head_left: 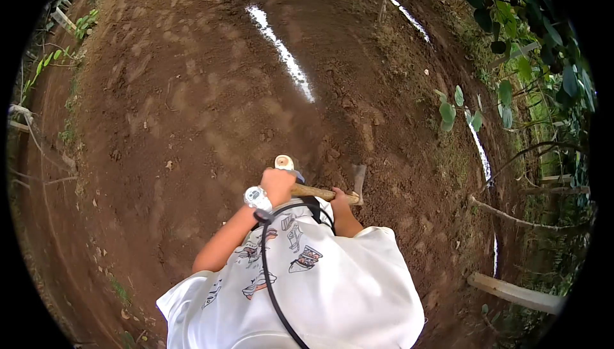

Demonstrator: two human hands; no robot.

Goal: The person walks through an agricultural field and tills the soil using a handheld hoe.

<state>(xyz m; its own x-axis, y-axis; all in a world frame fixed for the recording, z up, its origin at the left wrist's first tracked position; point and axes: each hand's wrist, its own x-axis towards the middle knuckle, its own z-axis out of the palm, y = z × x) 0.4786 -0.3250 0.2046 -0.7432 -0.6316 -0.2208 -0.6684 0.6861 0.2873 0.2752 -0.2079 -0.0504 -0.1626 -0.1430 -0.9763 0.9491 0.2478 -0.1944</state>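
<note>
A hoe with a pale wooden handle [313, 192] is held across the front of my body, just beyond the hem of my white shirt [345, 285]. My left hand [279, 186], with a white watch [256, 197] on the wrist, is wrapped round the handle on the left. Close to the hoe's head, my right hand [341, 198] is closed round the other part of the handle. The flat metal blade [359, 179] points forward over the brown soil. Beyond my left hand shows a round cream-coloured thing [283, 162], partly hidden by it.
Bare, trodden soil [192, 106] spreads ahead and to both sides. A broken white powder line [281, 52] runs forward, and another white line [478, 147] follows the right side. Leafy branches [505, 16], sticks and a pale post [515, 293] edge the right; plants [48, 61] edge the left.
</note>
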